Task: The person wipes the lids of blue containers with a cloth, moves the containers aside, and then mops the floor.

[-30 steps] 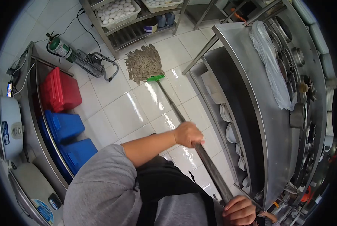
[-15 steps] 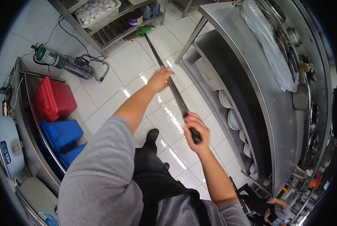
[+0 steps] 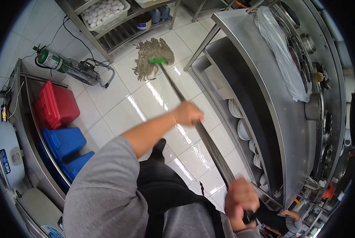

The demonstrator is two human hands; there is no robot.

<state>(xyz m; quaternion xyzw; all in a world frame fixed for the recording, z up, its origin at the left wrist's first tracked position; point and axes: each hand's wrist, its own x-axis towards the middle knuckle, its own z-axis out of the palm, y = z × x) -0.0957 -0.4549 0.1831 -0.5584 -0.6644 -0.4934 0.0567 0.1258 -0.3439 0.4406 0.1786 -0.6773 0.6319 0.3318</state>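
Both hands were closed around the mop (image 3: 213, 151): the left hand (image 3: 188, 114) partway along its handle, the blurred right hand (image 3: 242, 198) near its end. The long handle slanted forward and leftward, its strands spread on the tiled floor (image 3: 120, 106) beside the metal shelf (image 3: 122, 36).

Your shirt (image 3: 98, 206): mottled grey. Your left sleeve (image 3: 110, 162): short, loose, creased, hem near elbow. Your apron (image 3: 159, 182): black, upper edge curved, grey showing above. Two black straps (image 3: 155, 224) over your chest. Thin dark cord (image 3: 202, 188) dangling by apron's right side. Your boot (image 3: 159, 150): black, toe rounded. Your left forearm (image 3: 151, 133), left hand (image 3: 189, 114) and right hand (image 3: 241, 198): bare.
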